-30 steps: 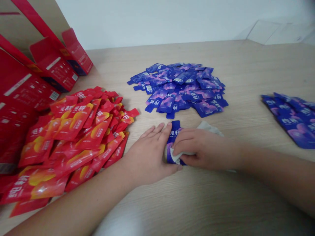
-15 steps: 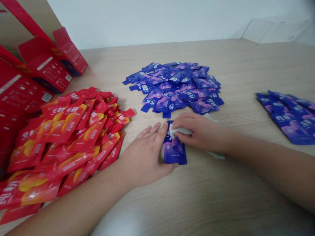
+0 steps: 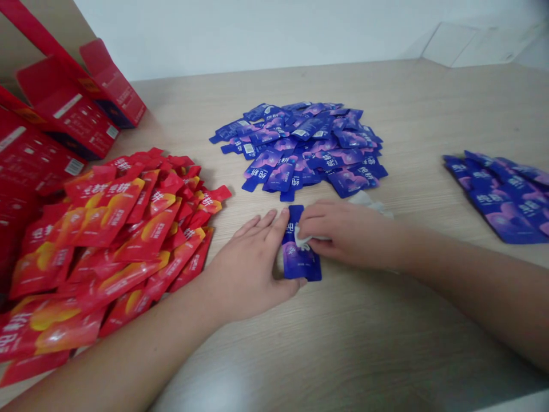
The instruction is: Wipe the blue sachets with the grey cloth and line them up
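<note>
A single blue-purple sachet [image 3: 295, 262] with white lettering lies flat on the wooden table between my two hands. My left hand [image 3: 251, 263] is spread with its fingers apart; the index fingertip and thumb touch the sachet's left edge and lower end. My right hand [image 3: 338, 232] pinches a crumpled white tissue [image 3: 302, 237] and presses it on the right side of the sachet's face. More of the tissue sticks out behind the right hand. Part of the sachet's right side is hidden by that hand and the tissue.
Beyond my hands lies a heap of blue sachets [image 3: 309, 149]. Red-orange sachets [image 3: 115, 229] are piled at the left, before open red cartons [image 3: 72, 114]. At the right are overlapping blue sachets [image 3: 506, 200]. A white wall [image 3: 274, 34] bounds the table's back.
My right hand has slid the tissue from the upper part of the sachet down toward its middle. The left hand keeps its place on the sachet. The whole view has shifted slightly.
</note>
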Demonstrator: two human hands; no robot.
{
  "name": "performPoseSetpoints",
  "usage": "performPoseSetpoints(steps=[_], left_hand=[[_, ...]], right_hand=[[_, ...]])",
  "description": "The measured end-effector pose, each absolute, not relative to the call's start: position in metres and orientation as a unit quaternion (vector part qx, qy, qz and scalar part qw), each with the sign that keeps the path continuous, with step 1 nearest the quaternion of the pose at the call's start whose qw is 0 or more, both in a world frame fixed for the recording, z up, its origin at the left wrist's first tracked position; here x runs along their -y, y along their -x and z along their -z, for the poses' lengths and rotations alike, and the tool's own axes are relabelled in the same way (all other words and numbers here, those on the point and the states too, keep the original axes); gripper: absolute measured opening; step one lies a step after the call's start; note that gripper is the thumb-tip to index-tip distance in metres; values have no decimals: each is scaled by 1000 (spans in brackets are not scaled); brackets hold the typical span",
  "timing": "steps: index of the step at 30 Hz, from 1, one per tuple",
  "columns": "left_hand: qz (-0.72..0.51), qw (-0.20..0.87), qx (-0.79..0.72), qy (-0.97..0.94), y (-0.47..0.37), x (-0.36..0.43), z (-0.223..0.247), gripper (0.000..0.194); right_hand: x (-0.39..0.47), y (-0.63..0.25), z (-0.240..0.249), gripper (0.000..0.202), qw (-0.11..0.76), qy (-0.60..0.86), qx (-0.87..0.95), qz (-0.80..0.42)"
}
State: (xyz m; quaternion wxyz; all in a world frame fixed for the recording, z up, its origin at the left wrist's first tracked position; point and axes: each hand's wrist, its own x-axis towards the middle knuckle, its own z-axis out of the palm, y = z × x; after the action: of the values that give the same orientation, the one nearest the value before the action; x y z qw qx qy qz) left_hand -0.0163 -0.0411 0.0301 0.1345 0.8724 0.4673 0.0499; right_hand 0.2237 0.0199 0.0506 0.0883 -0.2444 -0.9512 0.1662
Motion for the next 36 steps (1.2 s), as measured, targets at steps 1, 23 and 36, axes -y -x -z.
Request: performPoseSetpoints(steps=[1, 23, 36], left_hand=[[-47, 131, -468, -873, 16, 41, -30, 112], [-62, 141, -456, -877, 16, 39, -30, 114], [-76, 130, -373, -915, 3, 64, -35, 67]], right_hand=[[-24, -225, -48, 9, 89, 255, 950, -159], [-14, -211, -48, 15, 121, 193, 954, -196], [-33, -229, -22, 13, 337, 384, 850, -130]])
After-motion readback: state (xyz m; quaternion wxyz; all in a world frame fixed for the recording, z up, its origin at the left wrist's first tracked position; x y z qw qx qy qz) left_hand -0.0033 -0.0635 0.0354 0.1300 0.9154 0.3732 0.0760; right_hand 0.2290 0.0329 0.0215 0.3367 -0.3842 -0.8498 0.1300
